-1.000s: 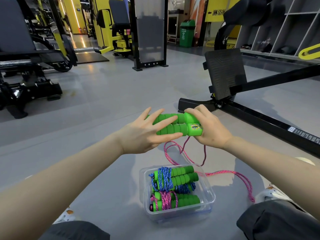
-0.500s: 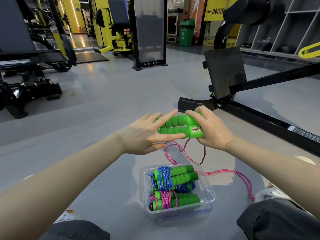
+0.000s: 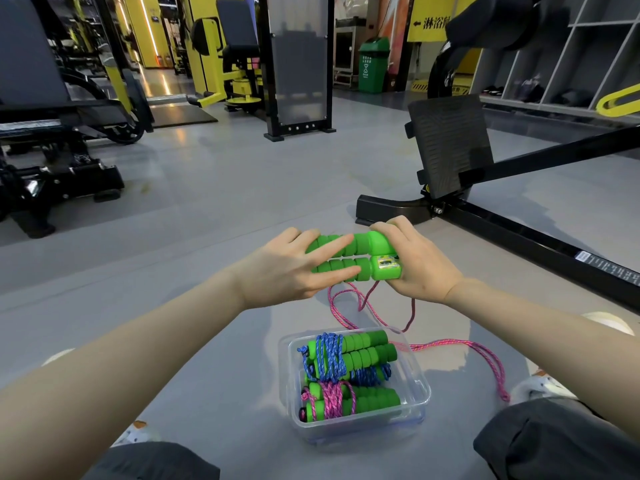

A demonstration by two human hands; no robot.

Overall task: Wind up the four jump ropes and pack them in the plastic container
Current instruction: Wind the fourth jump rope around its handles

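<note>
Above the floor I hold two green foam jump rope handles (image 3: 379, 244) side by side. My right hand (image 3: 420, 268) grips their right end, by the small counter window. My left hand (image 3: 287, 271) lies with straight fingers along their left part. Their pink rope (image 3: 443, 344) hangs down unwound and trails over the floor to the right. Below, a clear plastic container (image 3: 417, 372) stands on the floor between my knees. In it lie a blue wound rope (image 3: 329, 358) at the far side and a pink wound rope (image 3: 332, 400) at the near side, both on green handles.
A black machine frame (image 3: 519, 233) with a footplate (image 3: 450, 143) runs across the floor just beyond and to the right of my hands. More gym machines stand at the far left. My knees (image 3: 554, 441) flank the container.
Both hands have come down a little and nearer to me with the handles. My left fingers, spread before, now lie closer together along the handles.
</note>
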